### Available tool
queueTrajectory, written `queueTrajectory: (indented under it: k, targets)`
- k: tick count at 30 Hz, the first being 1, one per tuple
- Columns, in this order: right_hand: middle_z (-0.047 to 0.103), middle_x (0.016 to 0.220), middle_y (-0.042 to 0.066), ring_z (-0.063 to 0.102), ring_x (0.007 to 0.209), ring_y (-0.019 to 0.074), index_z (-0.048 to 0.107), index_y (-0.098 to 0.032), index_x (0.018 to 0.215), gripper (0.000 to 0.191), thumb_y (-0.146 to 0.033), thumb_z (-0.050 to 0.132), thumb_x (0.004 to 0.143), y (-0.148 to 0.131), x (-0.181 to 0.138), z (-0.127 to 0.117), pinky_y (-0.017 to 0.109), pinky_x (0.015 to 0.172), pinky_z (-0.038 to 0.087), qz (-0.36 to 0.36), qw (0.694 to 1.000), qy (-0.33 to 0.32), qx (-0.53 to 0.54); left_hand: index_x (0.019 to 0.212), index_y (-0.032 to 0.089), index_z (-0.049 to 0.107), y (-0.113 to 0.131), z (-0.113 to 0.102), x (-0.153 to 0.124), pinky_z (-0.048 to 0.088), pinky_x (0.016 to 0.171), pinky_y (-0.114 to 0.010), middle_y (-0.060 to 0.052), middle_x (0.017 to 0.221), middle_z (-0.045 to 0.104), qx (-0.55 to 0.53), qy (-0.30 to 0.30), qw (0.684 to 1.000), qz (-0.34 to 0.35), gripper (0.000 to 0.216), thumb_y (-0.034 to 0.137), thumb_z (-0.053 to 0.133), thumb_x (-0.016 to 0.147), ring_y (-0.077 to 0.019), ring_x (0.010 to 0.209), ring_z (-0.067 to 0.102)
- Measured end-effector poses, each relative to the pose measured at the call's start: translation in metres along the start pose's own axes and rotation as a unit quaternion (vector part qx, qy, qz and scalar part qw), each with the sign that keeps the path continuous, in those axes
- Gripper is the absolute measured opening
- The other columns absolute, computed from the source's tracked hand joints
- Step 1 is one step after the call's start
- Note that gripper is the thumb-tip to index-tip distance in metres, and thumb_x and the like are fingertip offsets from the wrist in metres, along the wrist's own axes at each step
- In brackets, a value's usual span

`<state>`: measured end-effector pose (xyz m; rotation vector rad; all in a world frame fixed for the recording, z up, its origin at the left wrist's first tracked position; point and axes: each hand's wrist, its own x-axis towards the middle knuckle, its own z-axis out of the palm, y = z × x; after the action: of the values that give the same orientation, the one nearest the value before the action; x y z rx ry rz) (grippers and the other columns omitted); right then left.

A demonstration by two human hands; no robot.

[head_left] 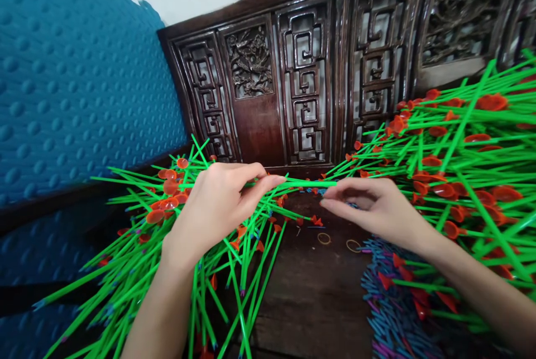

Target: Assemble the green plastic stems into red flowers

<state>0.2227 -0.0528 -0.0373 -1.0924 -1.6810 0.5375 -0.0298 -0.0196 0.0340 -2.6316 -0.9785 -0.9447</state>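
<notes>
My left hand (pixel 221 197) is closed round several green toy arrows, whose orange suction cups (pixel 171 187) stick out on its left side. The thin green shafts (pixel 307 182) run level from its thumb and forefinger toward the right. At their far end my right hand (pixel 374 205) has its thumb and fingers bent together in a pinch against the shaft end. Whether a small piece is also between those fingertips is hidden. Below my right hand lies a heap of small blue and purple plugs (pixel 387 292).
Loose green arrows (pixel 104 303) pile up on the left, some with blue tips. A taller stack of arrows (pixel 481 152) fills the right. Rubber bands (pixel 324 238) lie on the dark wooden seat (pixel 310 297). Behind stand a carved wooden backrest (pixel 259 130) and a blue studded mat (pixel 84 85).
</notes>
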Motion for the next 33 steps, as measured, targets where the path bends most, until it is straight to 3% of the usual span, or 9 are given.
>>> queueTrajectory:
  k: [4,9,28,33]
  targets:
    - [0.076,0.076,0.002,0.072,0.070,0.0175,0.074,-0.022,0.078,0.015,-0.035,0.079,0.072,-0.013,-0.001,-0.002,0.029,0.067,0.062,-0.025,0.991,0.116,0.069,0.069,0.016,0.063,-0.003,-0.001,0.001,0.027,0.054,-0.024,0.005,0.059,0.055,0.015,-0.008,0.999,-0.028,0.043,0.047,0.053,0.097,-0.0074,0.051,0.042]
    - [0.076,0.072,0.002,0.070,0.060,0.0156,0.075,-0.022,0.076,0.017,-0.034,0.084,0.068,-0.015,0.000,-0.002,0.026,0.056,0.061,-0.028,0.982,0.165,0.090,0.070,0.017,0.064,-0.003,-0.001,0.000,0.027,0.052,-0.024,0.004,0.058,0.055,0.011,-0.007,0.999,-0.029,0.044,0.049,0.052,0.097,-0.0078,0.051,0.041]
    - [0.077,0.071,0.001,0.073,0.061,0.0170,0.077,-0.023,0.075,0.010,-0.030,0.082,0.070,-0.016,-0.001,-0.001,0.026,0.059,0.064,-0.044,0.986,0.147,0.069,0.074,0.018,0.067,-0.002,0.000,0.001,0.029,0.052,-0.023,0.005,0.059,0.058,-0.013,-0.024,0.999,-0.032,0.040,0.048,0.054,0.096,-0.0073,0.050,0.043]
    - [0.077,0.070,0.002,0.074,0.061,0.0181,0.079,-0.023,0.074,0.009,-0.030,0.083,0.070,-0.014,-0.002,-0.003,0.026,0.060,0.065,-0.034,0.990,0.113,0.081,0.076,0.017,0.069,-0.006,-0.002,0.000,0.034,0.054,-0.021,0.007,0.059,0.058,-0.052,-0.065,0.996,0.032,0.034,0.042,0.056,0.097,-0.0057,0.050,0.044]
